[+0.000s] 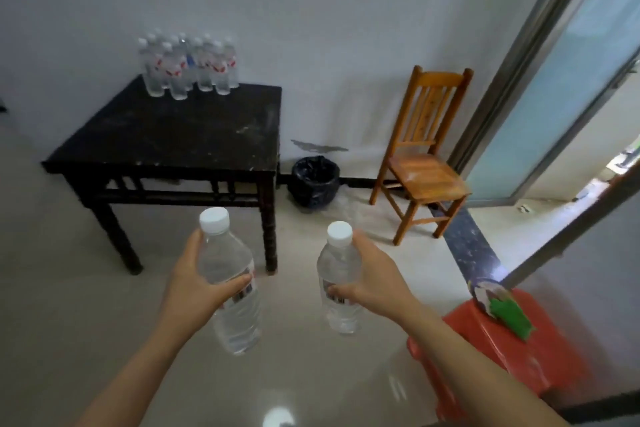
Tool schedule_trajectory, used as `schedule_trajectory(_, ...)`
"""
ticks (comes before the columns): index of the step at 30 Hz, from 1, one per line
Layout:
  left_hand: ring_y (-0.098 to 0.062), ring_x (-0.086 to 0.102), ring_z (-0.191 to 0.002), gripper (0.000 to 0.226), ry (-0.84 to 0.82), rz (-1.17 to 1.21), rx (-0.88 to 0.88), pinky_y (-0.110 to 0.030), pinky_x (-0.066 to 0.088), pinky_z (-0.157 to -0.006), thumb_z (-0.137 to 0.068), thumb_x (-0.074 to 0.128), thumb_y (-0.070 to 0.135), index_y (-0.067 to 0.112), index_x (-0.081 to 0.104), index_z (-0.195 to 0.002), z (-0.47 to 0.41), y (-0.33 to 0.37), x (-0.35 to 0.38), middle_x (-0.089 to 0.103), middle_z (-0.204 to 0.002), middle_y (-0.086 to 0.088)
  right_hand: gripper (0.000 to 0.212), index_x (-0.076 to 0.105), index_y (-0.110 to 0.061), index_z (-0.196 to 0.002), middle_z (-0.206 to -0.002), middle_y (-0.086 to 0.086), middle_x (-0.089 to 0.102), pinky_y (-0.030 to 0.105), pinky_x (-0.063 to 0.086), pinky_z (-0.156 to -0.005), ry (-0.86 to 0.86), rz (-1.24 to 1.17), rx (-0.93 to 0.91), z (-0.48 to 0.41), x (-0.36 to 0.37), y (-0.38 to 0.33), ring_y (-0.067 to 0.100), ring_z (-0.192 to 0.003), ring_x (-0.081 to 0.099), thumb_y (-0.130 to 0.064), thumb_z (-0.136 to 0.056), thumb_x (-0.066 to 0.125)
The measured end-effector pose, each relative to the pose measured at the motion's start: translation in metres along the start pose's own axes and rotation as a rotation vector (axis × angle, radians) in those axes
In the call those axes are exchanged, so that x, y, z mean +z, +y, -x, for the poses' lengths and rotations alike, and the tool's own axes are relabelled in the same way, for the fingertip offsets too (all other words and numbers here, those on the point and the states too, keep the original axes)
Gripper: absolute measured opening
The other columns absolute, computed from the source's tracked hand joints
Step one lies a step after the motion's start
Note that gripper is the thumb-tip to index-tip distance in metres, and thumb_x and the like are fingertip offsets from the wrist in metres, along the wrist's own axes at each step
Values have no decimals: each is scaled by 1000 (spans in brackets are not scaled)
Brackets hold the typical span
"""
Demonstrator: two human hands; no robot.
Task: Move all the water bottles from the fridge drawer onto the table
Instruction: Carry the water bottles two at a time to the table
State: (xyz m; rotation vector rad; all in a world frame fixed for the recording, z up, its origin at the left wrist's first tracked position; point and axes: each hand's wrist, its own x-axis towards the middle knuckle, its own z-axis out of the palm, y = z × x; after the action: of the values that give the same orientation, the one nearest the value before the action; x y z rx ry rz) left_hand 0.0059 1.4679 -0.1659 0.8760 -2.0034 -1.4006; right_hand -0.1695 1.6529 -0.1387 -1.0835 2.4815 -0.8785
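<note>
- Head view: we find the left hand wrapped round the upper body of one clear water bottle, thumb across its label. The bottle is carried upright, tilted slightly, short of the near edge of the dark table and not yet over it.
- We find the right hand gripping a second water bottle in the same manner, in the air in front of the table's near right leg. Both white caps are on.
- A group of bottles stands packed together at the table's far left corner, against the wall. The rest of the top is bare but dusty.
- The fridge drawer is out of view, so we cannot say how many bottles remain in it.
- Risk one, in our judgement: setting either bottle down close to the group could tip a neighbour and topple several, since they stand nearly touching.
- Risk two: each bottle is held one-handed on a smooth wall, so a chilled, damp surface could slip on the reach across the table.
- Risk three: a waste bin sits just beside the table's right end, a wooden chair stands farther right, and a red plastic stool sits well short of the table beside the right forearm. A wide swing could strike the stool.
</note>
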Motion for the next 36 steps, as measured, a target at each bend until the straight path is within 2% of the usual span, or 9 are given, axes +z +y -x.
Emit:
schedule_trajectory(5, -19, 63, -92, 87, 208, 4, -111, -24, 55, -54, -46, 84, 37, 33, 44, -124, 40, -15, -34, 61, -111, 0, 80, 35, -31, -133, -121, -4, 52, 28, 45, -86, -140, 9, -183, -5, 22, -27, 15, -103, 52, -31, -66, 78)
schedule_trajectory(10, -19, 63, -89, 89, 341, -2, -198, -35, 55, -53, -43, 81, 43, 35, 43, -124, 91, -25, -62, 60, -110, 5, 80, 35, -33, -132, -116, -6, 53, 29, 46, -83, -252, 3, -295, -7, 48, -48, 14, -101, 52, -30, -65, 77)
schedule_trajectory(13, -17, 62, -94, 79, 451, -4, -214, -27, 53, -60, -54, 88, 22, 37, 47, -120, 121, -31, -85, 62, -107, 6, 77, 34, -36, -131, -111, -10, 50, 26, 46, -82, -316, 42, -376, -4, 71, -73, 13, -101, 52, -32, -66, 75)
schedule_trajectory(15, -12, 62, -93, 73, 513, -18, -208, -19, 50, -62, -58, 86, 12, 53, 48, -104, 137, -35, -103, 63, -101, 11, 78, 33, -38, -130, -111, -11, 51, 27, 47, -82, -363, 40, -427, -2, 88, -93, 12, -101, 52, -34, -64, 76)
schedule_trajectory(17, -12, 62, -93, 70, 576, -8, -221, -27, 51, -73, -51, 89, 25, 56, 48, -99, 156, -44, -129, 63, -101, 13, 83, 30, -43, -129, -115, -11, 52, 30, 49, -84, -406, 28, -473, 3, 108, -119, 13, -102, 53, -36, -61, 77)
schedule_trajectory(20, -17, 62, -97, 88, 644, 33, -266, -45, 53, -82, -36, 78, 52, 39, 47, -118, 174, -59, -169, 63, -105, 11, 87, 26, -44, -132, -115, -11, 51, 31, 49, -84, -450, 6, -514, 7, 134, -158, 12, -102, 52, -35, -61, 77)
schedule_trajectory(25, -16, 63, -93, 71, 733, 63, -234, -49, 54, -77, -36, 76, 50, 52, 47, -101, 198, -77, -250, 63, -103, 11, 87, 28, -37, -135, -120, -5, 53, 35, 49, -86, -438, -14, -572, 19, 194, -233, 17, -106, 53, -32, -63, 78)
schedule_trajectory(31, -18, 61, -98, 85, 772, 18, -245, -48, 52, -83, -35, 74, 54, 41, 44, -114, 221, -101, -353, 61, -105, 15, 78, 38, -30, -127, -109, -9, 54, 35, 50, -86, -429, -137, -574, 38, 258, -316, 14, -102, 54, -26, -61, 80)
schedule_trajectory(36, -20, 61, -95, 76, 812, 13, -271, -49, 52, -83, -35, 71, 56, 44, 45, -105, 218, -119, -405, 61, -101, 13, 79, 38, -35, -125, -107, -15, 52, 35, 49, -89, -420, -199, -558, 46, 285, -348, 12, -105, 52, -23, -61, 82)
